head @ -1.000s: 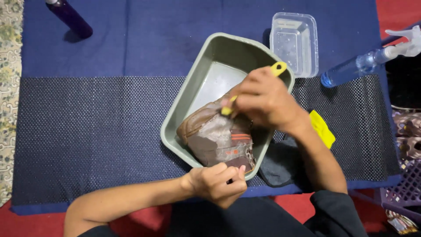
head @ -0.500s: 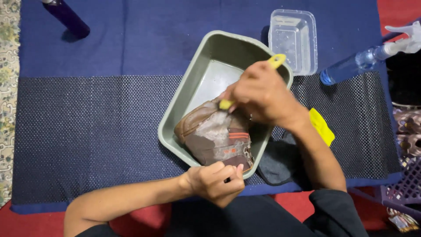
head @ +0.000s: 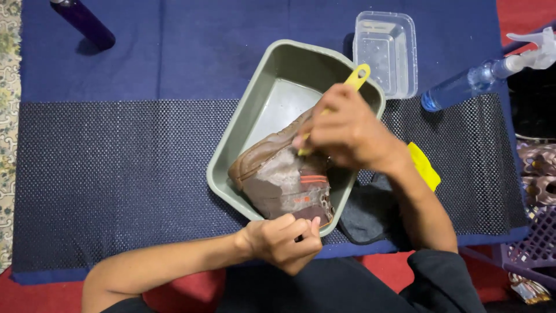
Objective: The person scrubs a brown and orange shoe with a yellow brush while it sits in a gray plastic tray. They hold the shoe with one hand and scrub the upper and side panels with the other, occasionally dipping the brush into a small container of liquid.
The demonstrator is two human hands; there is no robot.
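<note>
Half the yellow brush (head: 354, 80) behind right hand (head: 347, 130)

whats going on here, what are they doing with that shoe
A person is scrubbing a brown shoe that lies in a grey-green tub on a dark mat. The right hand works a yellow-handled brush against the shoe's sudsy side, while the left hand steadies the shoe at the tub's near edge. A clear plastic container and a blue spray bottle sit beyond the tub.

A clear rectangular plastic container (head: 385, 53) sits far right, a blue transparent spray bottle (head: 475, 81) beside it; a dark purple bottle (head: 86, 22) lies far left.
</note>
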